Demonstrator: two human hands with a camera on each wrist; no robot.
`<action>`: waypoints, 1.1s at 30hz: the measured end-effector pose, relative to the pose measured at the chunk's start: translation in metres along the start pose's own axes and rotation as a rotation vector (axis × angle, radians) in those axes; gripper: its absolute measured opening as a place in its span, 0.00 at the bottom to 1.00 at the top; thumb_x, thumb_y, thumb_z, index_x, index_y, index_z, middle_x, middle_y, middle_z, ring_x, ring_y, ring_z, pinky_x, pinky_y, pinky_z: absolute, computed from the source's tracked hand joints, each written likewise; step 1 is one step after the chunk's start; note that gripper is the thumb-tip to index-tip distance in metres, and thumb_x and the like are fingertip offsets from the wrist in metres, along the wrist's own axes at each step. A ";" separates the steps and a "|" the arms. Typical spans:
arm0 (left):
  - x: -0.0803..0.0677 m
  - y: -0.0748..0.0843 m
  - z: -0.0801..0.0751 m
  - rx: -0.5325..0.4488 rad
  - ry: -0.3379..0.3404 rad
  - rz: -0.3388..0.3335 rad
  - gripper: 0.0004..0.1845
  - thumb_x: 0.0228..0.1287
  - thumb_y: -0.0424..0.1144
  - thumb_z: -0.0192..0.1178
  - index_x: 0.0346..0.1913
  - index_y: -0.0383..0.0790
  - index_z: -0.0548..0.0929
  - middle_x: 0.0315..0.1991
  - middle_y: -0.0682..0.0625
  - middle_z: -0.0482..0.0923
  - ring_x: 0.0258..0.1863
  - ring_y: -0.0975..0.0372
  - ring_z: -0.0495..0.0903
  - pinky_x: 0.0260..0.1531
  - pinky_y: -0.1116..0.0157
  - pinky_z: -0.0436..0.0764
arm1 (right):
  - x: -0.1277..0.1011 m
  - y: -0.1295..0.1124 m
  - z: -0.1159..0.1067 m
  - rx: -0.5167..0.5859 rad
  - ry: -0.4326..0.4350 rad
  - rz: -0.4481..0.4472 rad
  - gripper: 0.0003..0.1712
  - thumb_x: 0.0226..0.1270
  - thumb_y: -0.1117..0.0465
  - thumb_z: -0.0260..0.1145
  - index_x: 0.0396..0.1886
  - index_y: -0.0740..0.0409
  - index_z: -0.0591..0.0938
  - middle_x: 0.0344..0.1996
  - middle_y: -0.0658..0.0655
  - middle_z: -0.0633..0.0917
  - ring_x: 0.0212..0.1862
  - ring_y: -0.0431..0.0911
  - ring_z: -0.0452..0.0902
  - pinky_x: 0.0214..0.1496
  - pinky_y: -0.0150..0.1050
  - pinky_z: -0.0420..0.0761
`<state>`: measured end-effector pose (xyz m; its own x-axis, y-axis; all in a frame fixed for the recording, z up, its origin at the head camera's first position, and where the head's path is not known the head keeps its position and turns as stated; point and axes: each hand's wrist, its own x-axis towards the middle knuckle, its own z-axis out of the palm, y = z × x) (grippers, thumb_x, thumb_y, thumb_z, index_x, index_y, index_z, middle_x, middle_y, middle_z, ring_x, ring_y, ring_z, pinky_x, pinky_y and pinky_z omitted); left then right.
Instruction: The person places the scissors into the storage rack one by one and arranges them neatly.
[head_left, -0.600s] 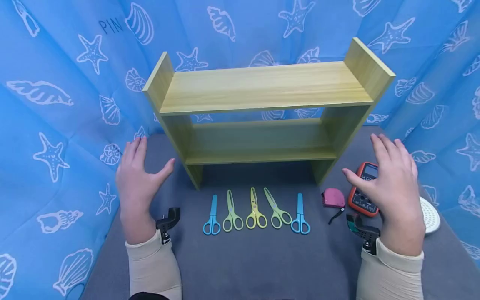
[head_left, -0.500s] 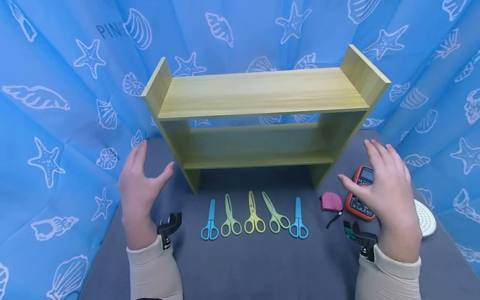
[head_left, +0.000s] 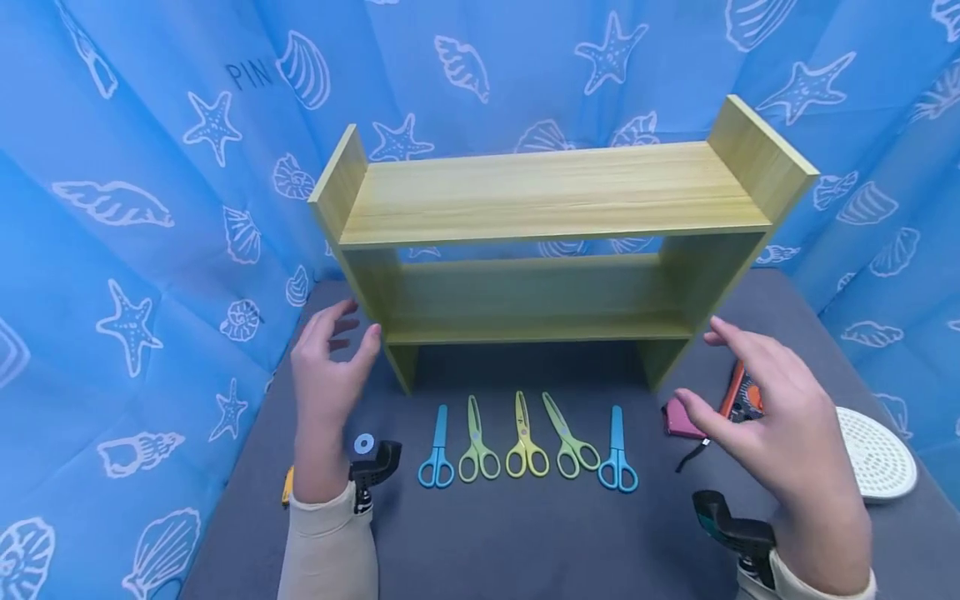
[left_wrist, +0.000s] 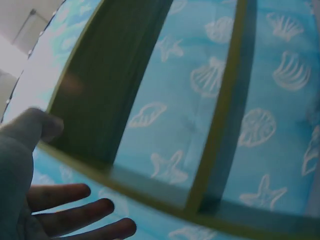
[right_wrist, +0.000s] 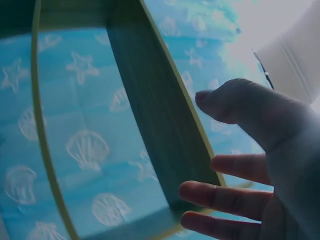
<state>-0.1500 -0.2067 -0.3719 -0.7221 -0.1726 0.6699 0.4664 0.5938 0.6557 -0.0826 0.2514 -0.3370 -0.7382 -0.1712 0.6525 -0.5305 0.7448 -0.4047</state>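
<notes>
A light wooden two-tier shelf (head_left: 555,196) stands upright at the back of the grey table. My left hand (head_left: 327,367) is at its left side panel, fingers loosely bent and thumb apart, holding nothing. On the opposite side, my right hand (head_left: 783,408) faces the right panel with fingers and thumb spread around air. In the left wrist view, the thumb overlaps the edge of the shelf (left_wrist: 107,75). The right wrist view has the fingertips overlapping the shelf's side panel (right_wrist: 155,110). Several scissors (head_left: 521,437), blue, green and yellow, lie in a row before the shelf.
Right of the scissors lie a pink tape measure (head_left: 681,419), a red multimeter (head_left: 746,396) partly behind my hand, and a white perforated disc (head_left: 873,454). A small ring-shaped disc (head_left: 363,443) and a yellow object (head_left: 288,487) lie near my left wrist. A blue curtain (head_left: 187,275) surrounds the table.
Both hands have come inward toward the shelf's side panels, fingers more bent. The small disc and yellow object at left have come into sight; the multimeter is more covered.
</notes>
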 end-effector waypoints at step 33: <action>0.000 -0.013 0.041 0.006 0.217 0.090 0.05 0.70 0.29 0.63 0.41 0.28 0.81 0.38 0.38 0.80 0.34 0.51 0.84 0.29 0.61 0.80 | -0.084 0.024 0.104 -0.045 -0.553 0.420 0.17 0.56 0.59 0.79 0.44 0.57 0.86 0.36 0.50 0.83 0.38 0.45 0.79 0.41 0.50 0.81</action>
<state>-0.1772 -0.1826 -0.3944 -0.5511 -0.2831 0.7849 0.5201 0.6190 0.5885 -0.0768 0.2163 -0.4684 -0.9874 -0.1570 0.0197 -0.1445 0.8441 -0.5164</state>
